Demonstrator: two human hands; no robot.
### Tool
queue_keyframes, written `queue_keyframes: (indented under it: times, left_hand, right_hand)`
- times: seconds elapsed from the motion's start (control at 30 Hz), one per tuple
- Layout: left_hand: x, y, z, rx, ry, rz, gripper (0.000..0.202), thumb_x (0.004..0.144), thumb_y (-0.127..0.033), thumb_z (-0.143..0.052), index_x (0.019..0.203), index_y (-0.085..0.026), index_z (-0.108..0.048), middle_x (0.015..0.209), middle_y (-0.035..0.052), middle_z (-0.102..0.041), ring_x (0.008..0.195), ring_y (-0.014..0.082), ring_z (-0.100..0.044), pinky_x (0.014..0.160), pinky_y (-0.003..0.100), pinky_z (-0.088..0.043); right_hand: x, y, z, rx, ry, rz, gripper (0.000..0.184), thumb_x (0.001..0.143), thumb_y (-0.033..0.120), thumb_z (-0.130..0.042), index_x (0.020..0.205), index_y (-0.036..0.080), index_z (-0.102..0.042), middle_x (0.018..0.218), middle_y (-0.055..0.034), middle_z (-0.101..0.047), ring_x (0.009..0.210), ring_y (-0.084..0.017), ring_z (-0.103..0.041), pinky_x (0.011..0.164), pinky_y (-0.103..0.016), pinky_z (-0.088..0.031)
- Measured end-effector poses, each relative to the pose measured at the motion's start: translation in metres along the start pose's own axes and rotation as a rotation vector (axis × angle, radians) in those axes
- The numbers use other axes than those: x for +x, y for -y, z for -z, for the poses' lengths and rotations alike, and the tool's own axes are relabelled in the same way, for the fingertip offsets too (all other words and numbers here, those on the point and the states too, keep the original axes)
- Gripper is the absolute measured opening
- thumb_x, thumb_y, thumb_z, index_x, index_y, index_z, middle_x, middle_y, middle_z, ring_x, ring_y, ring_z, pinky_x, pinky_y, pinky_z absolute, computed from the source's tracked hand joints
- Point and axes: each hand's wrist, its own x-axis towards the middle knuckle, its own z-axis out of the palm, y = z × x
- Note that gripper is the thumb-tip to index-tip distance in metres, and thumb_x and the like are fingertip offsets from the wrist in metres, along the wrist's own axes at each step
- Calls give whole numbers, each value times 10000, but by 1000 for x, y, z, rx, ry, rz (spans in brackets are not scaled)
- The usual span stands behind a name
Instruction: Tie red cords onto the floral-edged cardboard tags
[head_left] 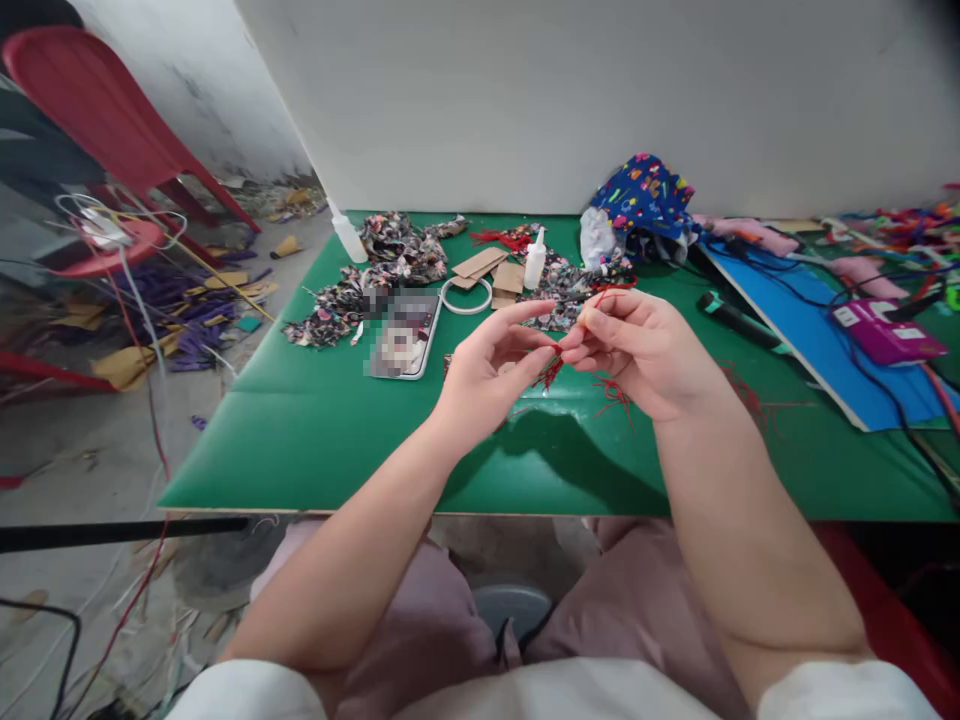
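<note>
Both my hands meet above the green table, over a dark shadow. My left hand (491,372) pinches a small bundle of red string (551,374) between thumb and finger; its loose ends hang down. Close against it, my right hand (637,345) is closed with thumb and fingertips on the red string, and a thin strand sticks out above its thumb. More red string pieces (616,393) lie on the table below my right hand. Behind the hands are a white-capped glue bottle (535,265), brown card pieces (480,264) and a white ring (466,308).
The green table (300,450) holds dark floral fabric (401,250), a phone (409,335), another bottle (349,240) and blue patterned cloth (645,200). To the right are a blue board (787,320), a purple box (889,332), pink glue guns (750,236) and cables. A red chair (97,100) stands left.
</note>
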Motion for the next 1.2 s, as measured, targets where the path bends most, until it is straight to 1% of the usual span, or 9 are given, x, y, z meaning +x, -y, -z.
queue_keyframes:
  times: [0.13,0.47,0.6,0.73,0.8,0.87,0.97,1.03,1.2]
  left_hand:
    - [0,1,-1,-65,46,26,418,758,-228,-635,1162,-255,-535,876,10,-635,784,143,-618,718,284,-521]
    - [0,4,-2,4,17,-25,362,772,-166,-577,1128,-233,-564,849,16,-600,798,140,-594,717,278,-505]
    - [0,3,-2,-12,33,-19,343,761,-147,-582,1095,-227,-586,943,27,-614,835,144,-594,722,273,-504]
    - [0,3,2,-85,43,-51,343,749,-134,-610,1077,-232,-594,1099,28,-603,890,136,-590,797,276,-495]
    - [1,5,5,-112,56,-96,326,740,-127,-623,1048,-235,-604,1087,24,-604,900,134,-587,804,273,-494]
    - [2,7,8,-109,62,-155,239,729,-120,-631,949,-215,-633,1048,31,-597,951,150,-574,797,270,-497]
    - [2,8,10,20,59,-201,95,731,-104,-615,771,-181,-654,1009,50,-562,998,166,-548,773,264,-496]
    - [2,7,10,164,54,-228,128,732,-73,-591,720,-176,-665,989,55,-550,972,159,-549,755,263,-492]
    - [2,10,8,478,7,-347,236,745,-20,-528,786,-185,-691,995,57,-573,927,144,-567,751,269,-491]
  right_hand:
    - [1,-1,-1,1,-4,-13,222,671,340,-737,714,172,-599,679,-1,-681,553,-98,-647,539,-192,-552]
    - [2,-3,-2,27,8,-39,205,673,315,-738,717,169,-601,672,4,-686,549,-88,-645,528,-176,-540]
    - [2,-2,-1,29,1,-40,214,661,317,-748,707,167,-603,667,6,-685,529,-84,-637,520,-180,-540]
    - [2,0,2,36,-18,-34,200,671,299,-742,691,161,-599,659,6,-683,530,-82,-638,504,-161,-536]
    - [3,0,4,46,-22,-33,204,671,299,-742,689,158,-595,656,8,-682,530,-79,-639,501,-153,-533]
    - [3,0,5,56,-24,-32,213,668,303,-745,685,156,-591,653,7,-681,532,-81,-642,499,-150,-532]
    - [3,0,5,64,-23,-37,218,665,304,-747,681,156,-589,653,5,-683,538,-83,-646,497,-147,-531]
    - [3,1,4,69,-21,-41,216,664,303,-748,678,157,-590,657,4,-686,544,-85,-649,500,-147,-533]
    - [3,1,4,79,-15,-36,203,672,289,-743,678,157,-589,663,3,-692,552,-85,-654,504,-144,-537]
